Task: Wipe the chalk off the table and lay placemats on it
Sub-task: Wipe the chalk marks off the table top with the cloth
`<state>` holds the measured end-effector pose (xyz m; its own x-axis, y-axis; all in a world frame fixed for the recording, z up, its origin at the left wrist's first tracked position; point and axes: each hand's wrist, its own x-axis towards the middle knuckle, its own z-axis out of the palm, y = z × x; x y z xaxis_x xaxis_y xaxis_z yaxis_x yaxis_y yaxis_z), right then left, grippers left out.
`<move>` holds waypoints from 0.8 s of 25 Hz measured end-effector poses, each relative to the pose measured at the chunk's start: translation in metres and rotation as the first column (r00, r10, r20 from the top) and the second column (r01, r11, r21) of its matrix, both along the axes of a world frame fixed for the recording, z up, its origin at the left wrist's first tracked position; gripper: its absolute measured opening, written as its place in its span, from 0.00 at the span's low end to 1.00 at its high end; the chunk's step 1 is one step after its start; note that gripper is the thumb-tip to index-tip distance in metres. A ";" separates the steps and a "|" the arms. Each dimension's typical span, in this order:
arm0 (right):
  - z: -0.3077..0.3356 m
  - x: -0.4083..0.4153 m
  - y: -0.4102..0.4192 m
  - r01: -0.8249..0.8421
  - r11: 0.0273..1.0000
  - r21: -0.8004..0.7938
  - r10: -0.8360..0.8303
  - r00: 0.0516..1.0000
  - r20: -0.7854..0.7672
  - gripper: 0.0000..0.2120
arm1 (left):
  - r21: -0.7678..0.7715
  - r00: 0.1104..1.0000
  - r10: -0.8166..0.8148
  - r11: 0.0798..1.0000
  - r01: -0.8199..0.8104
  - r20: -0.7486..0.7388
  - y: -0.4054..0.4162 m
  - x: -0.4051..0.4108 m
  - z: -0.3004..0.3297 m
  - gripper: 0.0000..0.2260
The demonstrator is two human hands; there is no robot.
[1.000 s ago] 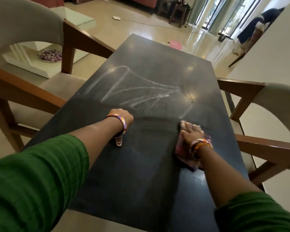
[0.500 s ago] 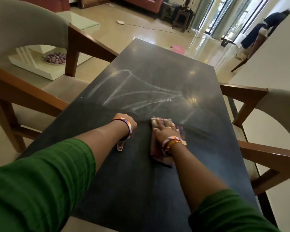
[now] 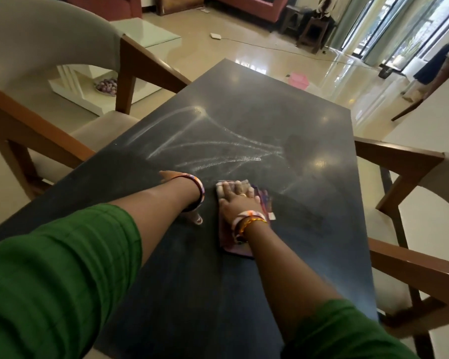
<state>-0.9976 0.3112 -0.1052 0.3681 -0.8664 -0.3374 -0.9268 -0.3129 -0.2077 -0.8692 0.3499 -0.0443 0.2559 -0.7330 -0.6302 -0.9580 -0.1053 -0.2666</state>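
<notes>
1. since the earlier frames the right hand point(image 3: 237, 200) had slid the cloth point(image 3: 246, 224) leftward across the table point(image 3: 309, 244), from close to the right edge to the middle, ending just beside the left wrist.
2. the right hand lay flat on the cloth, fingers straight and pressing it down onto the tabletop; a ring showed on one finger and bangles circled the wrist.
3. the cloth, pinkish purple and folded, sat under the palm, with its near end sticking out toward the near edge and a small white tag showing at its right side.
4. the left hand point(image 3: 186, 181) rested near the middle of the table, slightly toward the left edge, with a striped bangle on the wrist; the fingers were hidden behind the wrist, so i could not tell whether they were curled or loose.
5. something pale and small showed under the left wrist on the tabletop, and i could not tell what it was.
6. chalk marks point(image 3: 213, 151) remained as white streaks and loops across the middle of the table, just beyond both hands and running from the left edge toward the right.
7. the table strip to the right of the cloth looked darker, with faint smears.
8. both arms wore green sleeves point(image 3: 62, 275).
9. wooden chairs with pale cushions stood at the left edge point(image 3: 62, 143) and the right edge point(image 3: 410, 255) of the table.
10. a pink object point(image 3: 299, 79) lay on the shiny floor beyond the far edge.
</notes>
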 end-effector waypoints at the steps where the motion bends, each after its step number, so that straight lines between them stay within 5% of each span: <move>1: -0.003 -0.001 -0.004 -0.041 0.999 0.011 0.041 0.999 0.012 0.24 | 0.001 0.993 0.098 0.995 -0.098 -0.060 -0.007 -0.011 -0.002 0.31; 4: -0.008 -0.065 -0.045 0.003 0.998 -0.063 -0.006 0.998 -0.057 0.24 | -0.096 0.933 0.262 0.951 -0.293 -0.247 -0.016 -0.033 -0.013 0.33; 10: 0.001 -0.143 -0.116 0.285 0.957 -0.061 -0.289 0.955 -0.071 0.24 | -0.241 0.919 0.309 0.899 -0.366 -0.243 -0.017 -0.031 -0.025 0.20; 16: -0.014 -0.065 -0.030 -0.276 0.955 -0.111 0.283 0.958 0.047 0.24 | -0.294 0.940 0.324 0.893 -0.340 -0.104 -0.030 -0.045 -0.014 0.14; 20: -0.018 -0.134 -0.097 -0.080 0.977 -0.195 0.081 0.997 -0.002 0.24 | -0.294 0.907 0.365 0.861 -0.415 -0.210 -0.022 -0.039 -0.019 0.17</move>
